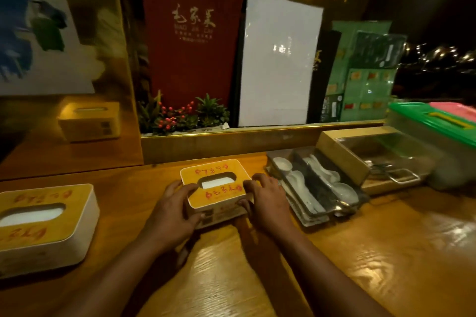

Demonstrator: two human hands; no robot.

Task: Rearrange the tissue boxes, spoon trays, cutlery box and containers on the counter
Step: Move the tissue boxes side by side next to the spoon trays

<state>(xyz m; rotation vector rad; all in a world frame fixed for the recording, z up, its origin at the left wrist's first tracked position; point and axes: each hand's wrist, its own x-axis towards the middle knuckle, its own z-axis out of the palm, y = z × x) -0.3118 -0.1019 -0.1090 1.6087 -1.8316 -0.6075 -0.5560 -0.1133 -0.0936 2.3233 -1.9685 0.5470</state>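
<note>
A yellow-topped tissue box (215,175) with red characters sits mid-counter. My left hand (173,207) grips its left side and my right hand (265,199) grips its right side. A second, larger-looking tissue box (43,221) stands at the near left. A third tissue box (90,123) rests on the raised ledge at the back left. Two metal spoon trays (313,185) with white ceramic spoons lie just right of my right hand. Behind them is the cutlery box (371,159) with a clear lid. Plastic containers (438,131) with green and pink lids stand at the far right.
Upright menus (190,41), a white board (278,59) and a small plant with red berries (180,116) line the shelf behind a low wooden rail. The wooden counter (373,252) stretches to the right front.
</note>
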